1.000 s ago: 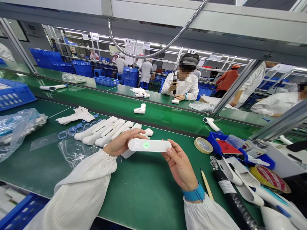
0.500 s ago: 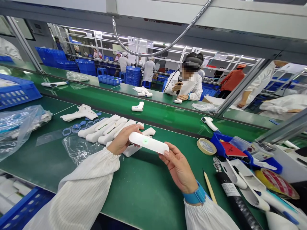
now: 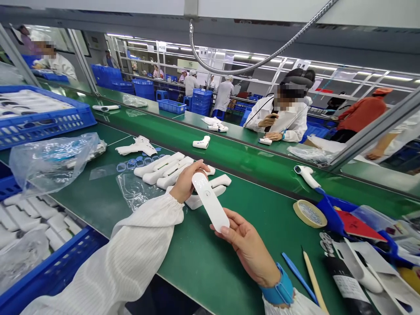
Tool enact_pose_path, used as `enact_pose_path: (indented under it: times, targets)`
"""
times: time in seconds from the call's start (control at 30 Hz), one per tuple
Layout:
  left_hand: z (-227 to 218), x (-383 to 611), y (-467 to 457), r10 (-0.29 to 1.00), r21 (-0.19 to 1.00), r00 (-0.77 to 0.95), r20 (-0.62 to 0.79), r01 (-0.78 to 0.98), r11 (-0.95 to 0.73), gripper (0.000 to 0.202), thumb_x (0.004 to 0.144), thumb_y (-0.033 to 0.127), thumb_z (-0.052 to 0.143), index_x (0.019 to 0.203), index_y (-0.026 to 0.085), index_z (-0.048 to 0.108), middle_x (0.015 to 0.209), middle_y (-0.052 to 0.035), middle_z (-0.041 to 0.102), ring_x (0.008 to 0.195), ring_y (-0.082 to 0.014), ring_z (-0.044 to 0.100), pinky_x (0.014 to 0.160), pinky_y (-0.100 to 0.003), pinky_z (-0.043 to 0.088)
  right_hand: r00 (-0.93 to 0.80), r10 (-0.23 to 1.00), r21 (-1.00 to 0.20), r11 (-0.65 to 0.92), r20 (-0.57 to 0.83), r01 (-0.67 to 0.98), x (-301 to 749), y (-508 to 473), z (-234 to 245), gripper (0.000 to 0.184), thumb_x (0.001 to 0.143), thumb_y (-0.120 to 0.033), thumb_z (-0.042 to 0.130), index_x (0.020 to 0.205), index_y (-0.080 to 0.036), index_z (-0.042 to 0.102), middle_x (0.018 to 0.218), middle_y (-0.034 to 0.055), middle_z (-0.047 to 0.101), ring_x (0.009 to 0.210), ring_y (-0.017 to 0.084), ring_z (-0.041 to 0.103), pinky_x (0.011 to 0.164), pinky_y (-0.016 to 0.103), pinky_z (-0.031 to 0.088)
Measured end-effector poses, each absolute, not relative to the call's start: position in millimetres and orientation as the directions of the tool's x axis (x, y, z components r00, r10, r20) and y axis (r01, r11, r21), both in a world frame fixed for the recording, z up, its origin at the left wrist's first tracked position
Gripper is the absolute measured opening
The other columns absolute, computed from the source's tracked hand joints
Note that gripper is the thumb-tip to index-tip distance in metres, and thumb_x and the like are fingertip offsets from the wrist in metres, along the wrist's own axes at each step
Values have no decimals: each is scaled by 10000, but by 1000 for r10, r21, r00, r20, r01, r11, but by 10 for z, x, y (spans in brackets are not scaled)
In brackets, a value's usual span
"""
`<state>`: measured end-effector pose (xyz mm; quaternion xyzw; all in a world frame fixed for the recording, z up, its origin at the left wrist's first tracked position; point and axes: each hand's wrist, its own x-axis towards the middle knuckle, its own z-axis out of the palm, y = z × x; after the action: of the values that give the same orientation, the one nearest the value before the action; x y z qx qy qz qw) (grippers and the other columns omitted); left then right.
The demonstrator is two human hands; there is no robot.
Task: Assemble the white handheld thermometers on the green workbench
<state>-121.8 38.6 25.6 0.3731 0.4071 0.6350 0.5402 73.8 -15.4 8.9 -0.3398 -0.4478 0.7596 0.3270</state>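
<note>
Slim white plastic device with rounded ends (image 3: 211,203) slants steeply between two bare hands above a smooth green worktop (image 3: 200,258), turned from its near-level pose of a second ago, the green glow at its round mark no longer showing. The right hand (image 3: 251,245) pinches the lower end, thumb on the face, fingers behind; the left hand (image 3: 188,181) curls, partly closed, around the upper end, its thumb hidden.

Left hand (image 3: 186,183) curled in a grip, left arm (image 3: 134,247) extended forward, right hand (image 3: 251,245) lower, gripping, thumb (image 3: 229,233) uppermost, fingers (image 3: 236,217) bent.
</note>
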Motion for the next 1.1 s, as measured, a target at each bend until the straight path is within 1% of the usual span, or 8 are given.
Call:
enact_pose_path:
  times: [0.2,0.53,0.67,0.77,0.87,0.93,1.0,1.1]
  targets:
    - [263,-1196,365,999,911,-50,10,-411,-29,370,779,485,456,642,158,562,394,2,548,326,-98,456,356,-206,281,-688,684,-891,-438,-241,-123,660,-256,52,455,688,-305,718,1114,-224,582,1048,59,656,885,181,631,853,331,446]
    - [246,-1186,372,999,895,52,0,-446,23,403,808,482,416,623,154,561,409,-13,559,332,-96,456,355,-210,269,-711,654,-882,-460,-258,-104,628,-291,25,452,693,-321,714,1107,-211,570,1007,55,657,868,183,624,828,339,448]
    - [239,-1156,365,997,895,83,6,-444,31,435,804,489,412,551,158,535,406,-15,540,339,-92,448,369,-215,284,-726,648,-866,-477,-231,-150,603,-290,10,376,773,-420,607,1077,-199,596,921,63,672,816,188,624,760,340,460]
    - [217,-1110,357,997,898,75,18,-439,16,471,809,511,380,507,170,501,399,-11,519,338,-90,427,367,-220,277,-751,625,-823,-530,-215,-206,580,-306,1,428,825,-509,481,1036,-163,621,906,87,671,787,185,625,725,324,458]
    - [205,-1074,352,998,911,51,44,-413,-19,496,821,522,343,494,178,487,411,-4,508,356,-91,414,378,-224,280,-759,605,-786,-580,-240,-214,563,-331,-2,441,813,-525,488,968,-140,637,895,96,672,736,172,628,691,302,456]
    - [223,-1076,347,997,926,28,66,-375,-51,503,830,516,332,494,178,493,440,-2,510,392,-96,425,405,-227,299,-726,633,-777,-588,-268,-226,569,-325,7,391,783,-499,551,907,-138,640,849,85,674,693,157,620,662,286,455]
    - [269,-1102,333,996,945,4,94,-314,-88,495,833,502,355,502,171,517,477,-1,513,436,-98,433,442,-229,312,-643,705,-786,-564,-298,-255,603,-278,27,355,762,-479,589,842,-136,636,778,68,667,645,141,600,633,273,452]
    - [362,-1145,286,991,972,14,137,-197,-131,373,775,448,530,549,156,582,513,13,504,481,-95,417,481,-226,298,-449,853,-871,-412,-266,-267,720,-126,75,334,753,-474,599,801,-145,626,685,31,629,597,124,554,606,265,438]
